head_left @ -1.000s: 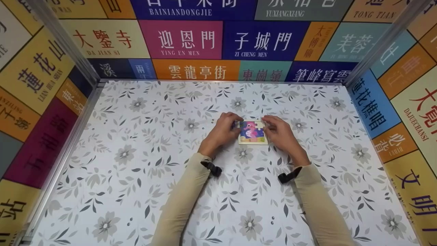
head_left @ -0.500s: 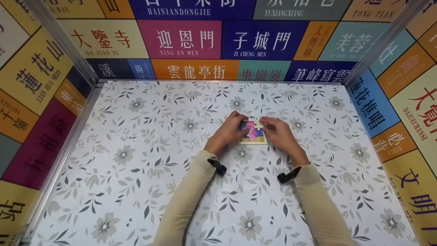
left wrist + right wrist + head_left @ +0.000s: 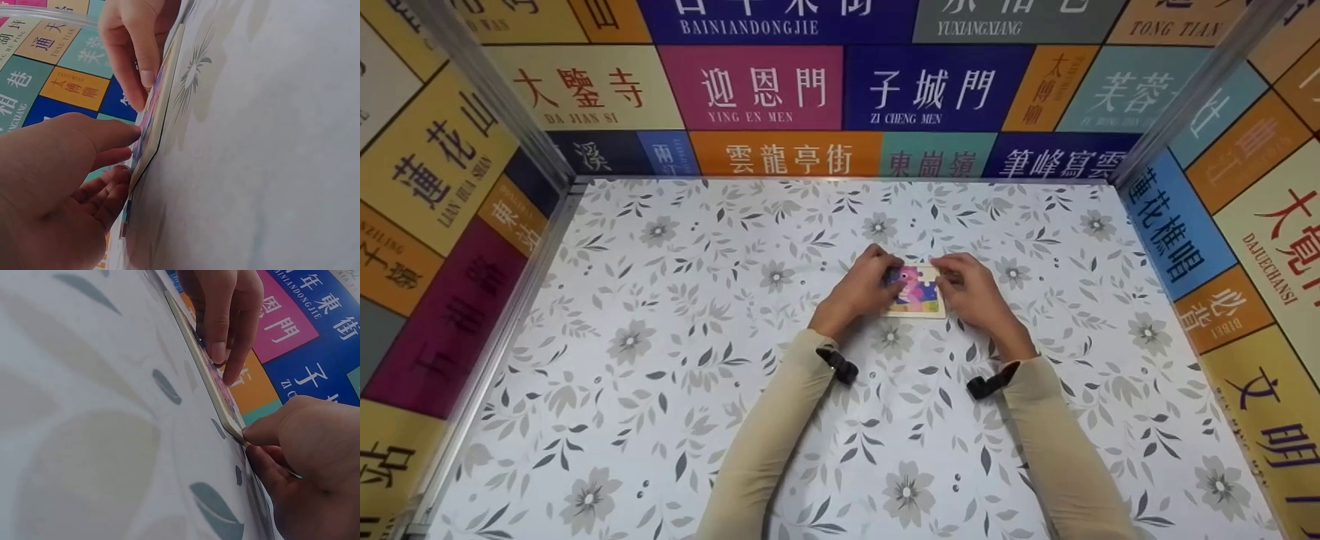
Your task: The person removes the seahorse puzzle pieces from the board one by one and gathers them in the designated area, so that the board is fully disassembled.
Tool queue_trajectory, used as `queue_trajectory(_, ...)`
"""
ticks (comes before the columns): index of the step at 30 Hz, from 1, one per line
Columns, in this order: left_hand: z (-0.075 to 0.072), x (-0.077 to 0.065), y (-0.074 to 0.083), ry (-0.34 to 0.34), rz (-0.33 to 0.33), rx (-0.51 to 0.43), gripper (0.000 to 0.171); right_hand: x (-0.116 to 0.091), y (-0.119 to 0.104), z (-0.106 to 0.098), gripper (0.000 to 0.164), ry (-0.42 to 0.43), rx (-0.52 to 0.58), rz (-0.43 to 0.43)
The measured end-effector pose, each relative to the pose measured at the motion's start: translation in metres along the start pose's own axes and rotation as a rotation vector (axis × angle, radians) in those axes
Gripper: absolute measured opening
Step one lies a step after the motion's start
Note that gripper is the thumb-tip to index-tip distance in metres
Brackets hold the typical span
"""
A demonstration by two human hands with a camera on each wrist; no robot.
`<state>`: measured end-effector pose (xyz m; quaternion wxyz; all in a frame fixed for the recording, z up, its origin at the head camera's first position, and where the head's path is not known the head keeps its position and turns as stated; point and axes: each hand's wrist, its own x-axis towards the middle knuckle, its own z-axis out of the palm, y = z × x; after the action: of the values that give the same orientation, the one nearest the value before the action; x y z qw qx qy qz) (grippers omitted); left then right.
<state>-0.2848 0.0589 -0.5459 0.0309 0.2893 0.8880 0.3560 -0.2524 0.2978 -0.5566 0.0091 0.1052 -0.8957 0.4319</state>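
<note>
A small square jigsaw puzzle (image 3: 919, 294) in a pale frame lies on the table, with a pink seahorse-like figure on blue and purple. At its upper right, part of the cream base (image 3: 928, 274) shows through. My left hand (image 3: 861, 283) grips the puzzle's left side, thumb over the picture and the other fingers around the upper left edge, hiding that corner. At the right edge, my right hand (image 3: 976, 292) pinches the frame between thumb and fingers. In the right wrist view, the right thumb (image 3: 261, 430) sits at the frame's corner, close over the cloth.
A white cloth (image 3: 697, 420) with grey flowers and leaves covers the table. Colourful panels (image 3: 765, 86) with large characters stand along the back and both sides. Each wrist carries a black strap-on camera (image 3: 840, 366).
My left hand has shifted right, its thumb coming farther over the picture and covering more of the puzzle's left side. My right hand stays almost still at the right edge.
</note>
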Motion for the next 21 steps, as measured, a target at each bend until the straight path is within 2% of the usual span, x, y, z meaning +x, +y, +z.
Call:
queue_trajectory(11, 0.0003, -0.0005, -0.0015, 0.004, 0.003, 0.001, 0.039, 0.0026, 0.0011, 0.0009, 0.035, 0.006, 0.046, 0.012)
queue_trajectory(21, 0.0026, -0.0005, 0.0005, 0.046, 0.008, -0.017, 0.033, 0.0016, 0.001, 0.0008, 0.036, 0.01, 0.057, 0.021)
